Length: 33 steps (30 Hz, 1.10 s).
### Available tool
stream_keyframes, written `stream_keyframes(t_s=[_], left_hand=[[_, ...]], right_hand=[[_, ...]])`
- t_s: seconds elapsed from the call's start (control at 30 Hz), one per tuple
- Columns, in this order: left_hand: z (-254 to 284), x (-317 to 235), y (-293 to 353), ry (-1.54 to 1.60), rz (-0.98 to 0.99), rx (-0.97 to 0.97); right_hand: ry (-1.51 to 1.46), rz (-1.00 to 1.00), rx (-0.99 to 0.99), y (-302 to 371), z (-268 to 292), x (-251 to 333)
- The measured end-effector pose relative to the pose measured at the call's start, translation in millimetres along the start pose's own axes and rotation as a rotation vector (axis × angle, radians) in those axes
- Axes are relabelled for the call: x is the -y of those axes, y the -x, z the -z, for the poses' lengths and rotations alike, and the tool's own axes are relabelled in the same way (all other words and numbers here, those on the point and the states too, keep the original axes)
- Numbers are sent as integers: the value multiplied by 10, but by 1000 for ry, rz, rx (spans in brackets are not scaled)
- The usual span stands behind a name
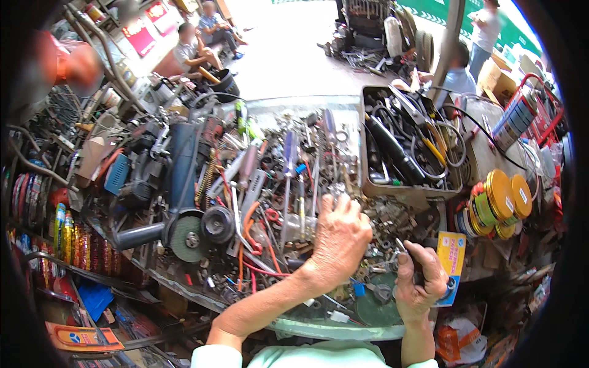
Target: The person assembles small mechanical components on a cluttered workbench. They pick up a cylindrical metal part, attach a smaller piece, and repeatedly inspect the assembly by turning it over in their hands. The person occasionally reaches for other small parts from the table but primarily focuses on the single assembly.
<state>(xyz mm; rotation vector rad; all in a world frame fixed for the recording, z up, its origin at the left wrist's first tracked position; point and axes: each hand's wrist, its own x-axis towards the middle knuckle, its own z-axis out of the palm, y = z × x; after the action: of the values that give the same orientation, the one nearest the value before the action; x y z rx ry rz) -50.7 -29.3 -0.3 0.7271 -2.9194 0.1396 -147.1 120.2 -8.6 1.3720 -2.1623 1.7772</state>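
My left hand (341, 236) reaches over a heap of small metal parts (386, 222) on the bench. Its fingers are bent down and slightly apart, with the tips among the parts; nothing held shows. Close to its wrist side lies a clear plastic container (299, 228). My right hand (421, 277) is closed, thumb and forefinger pinching a small metal piece (400, 246) whose exact kind is unclear. Just beside that hand is a yellow and blue card package (451, 264). Under it on the bench rests a green disc (377, 303).
An angle grinder (183, 178), screwdrivers (290, 156) and pliers (250, 230) crowd the left and middle. A metal box of tools (408, 144) stands at the back right, near yellow-lidded tubs (500, 199). Several people sit or stand beyond the bench, one (457, 80) close behind the box.
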Motion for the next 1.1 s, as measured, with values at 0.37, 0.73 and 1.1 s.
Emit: stream_keyframes(t_s=[0.37,0.73,1.1], left_hand=[[135,-24,112,297,53,-211],[153,74,318,2432,458,298],[134,-35,359,2236,439,247]], right_hand=[[0,-9,-25,-5,17,43],[-192,30,57,-7,86,34],[-62,178,96,-78,42,40]])
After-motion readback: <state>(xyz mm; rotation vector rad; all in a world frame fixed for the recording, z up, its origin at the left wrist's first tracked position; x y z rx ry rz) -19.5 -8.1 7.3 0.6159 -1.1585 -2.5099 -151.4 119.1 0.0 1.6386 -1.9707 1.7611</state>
